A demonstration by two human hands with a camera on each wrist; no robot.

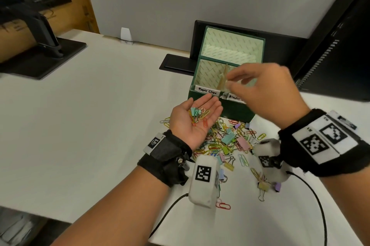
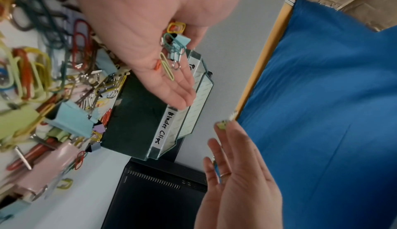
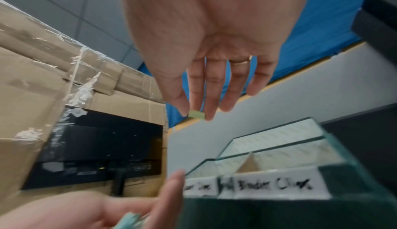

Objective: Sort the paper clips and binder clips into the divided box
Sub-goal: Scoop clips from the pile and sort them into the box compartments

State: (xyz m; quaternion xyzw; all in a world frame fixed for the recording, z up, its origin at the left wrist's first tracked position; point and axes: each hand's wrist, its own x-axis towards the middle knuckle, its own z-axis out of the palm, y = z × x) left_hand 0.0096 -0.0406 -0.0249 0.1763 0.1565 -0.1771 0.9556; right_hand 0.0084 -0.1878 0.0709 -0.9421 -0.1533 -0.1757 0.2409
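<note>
The right hand (image 1: 266,93) pinches a small pale-green binder clip (image 3: 196,115) above the divided box (image 1: 224,77) at frame centre, while the left hand (image 1: 195,121) lies flat, cupping a few clips. Both labelled compartments look bare — sorting seems barely begun — and the colourful pile (image 1: 230,141) below remains.

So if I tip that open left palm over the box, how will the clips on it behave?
The clips lie loose on the flat left hand, so they'd probably slide off together. Paper clips look hooked around the blue binder clip, likely landing as one clump.
</note>
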